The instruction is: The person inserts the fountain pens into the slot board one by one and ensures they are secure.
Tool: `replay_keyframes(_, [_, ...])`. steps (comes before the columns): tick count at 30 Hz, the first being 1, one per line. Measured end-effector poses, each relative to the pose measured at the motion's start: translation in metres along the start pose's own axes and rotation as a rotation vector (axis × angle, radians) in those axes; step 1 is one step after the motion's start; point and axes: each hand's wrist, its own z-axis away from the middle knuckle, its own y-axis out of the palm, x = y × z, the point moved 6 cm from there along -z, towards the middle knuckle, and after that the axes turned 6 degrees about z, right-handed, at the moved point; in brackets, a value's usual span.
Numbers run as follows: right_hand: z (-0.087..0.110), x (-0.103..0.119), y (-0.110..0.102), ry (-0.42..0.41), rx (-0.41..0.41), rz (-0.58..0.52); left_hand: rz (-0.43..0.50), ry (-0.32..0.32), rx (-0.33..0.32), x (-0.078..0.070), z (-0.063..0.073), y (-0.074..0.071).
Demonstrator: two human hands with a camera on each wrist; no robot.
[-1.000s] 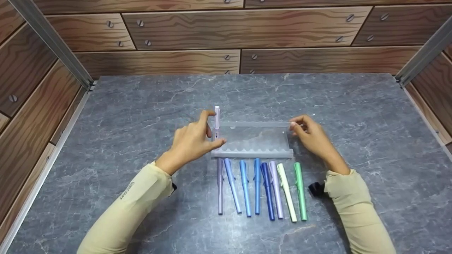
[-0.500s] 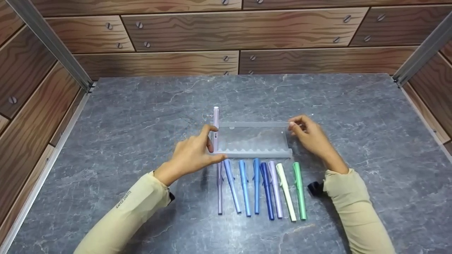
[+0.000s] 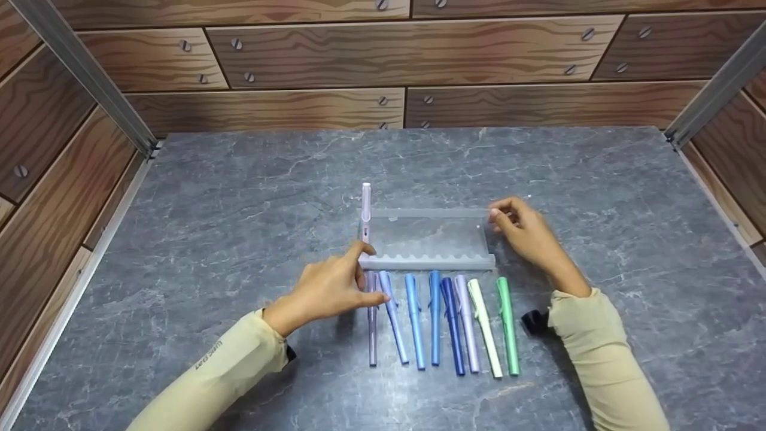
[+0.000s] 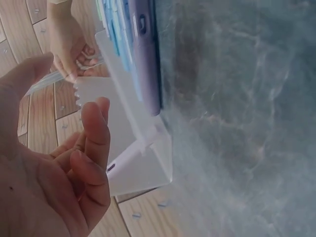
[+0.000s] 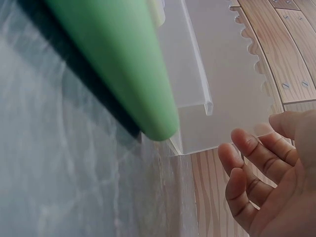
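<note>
A clear plastic pen rack [image 3: 431, 262] with a scalloped edge stands mid-table. One pale lilac pen [image 3: 366, 200] lies in its leftmost place, reaching past the back edge. My left hand [image 3: 329, 284] is just in front of the rack's left end, thumb and index finger apart, with nothing held. Below its fingers lies a dark purple pen [image 3: 373, 341], beside a periwinkle pen [image 3: 395, 326]. At the rack's far right corner, my right hand [image 3: 526, 233] pinches the edge between thumb [image 5: 286, 123] and index finger.
Further right in the row lie several capped pens: light blue [image 3: 415, 323], mid blue [image 3: 435, 323], dark blue [image 3: 453, 329], lilac [image 3: 468, 329], cream [image 3: 486, 332] and green [image 3: 508, 329]. Wood-patterned panels [image 3: 407, 54] border the grey marbled table [image 3: 239, 191].
My left hand has moved down along the lilac pen towards me, from its upper part to just in front of the rack. The right hand stays at the corner.
</note>
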Motion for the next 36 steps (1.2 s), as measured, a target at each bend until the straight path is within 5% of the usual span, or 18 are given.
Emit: replay_keyframes(36, [0.000,-0.001,0.001,0.005,0.011,-0.033,-0.178,-0.116,0.095,0.013,-0.008,0.024])
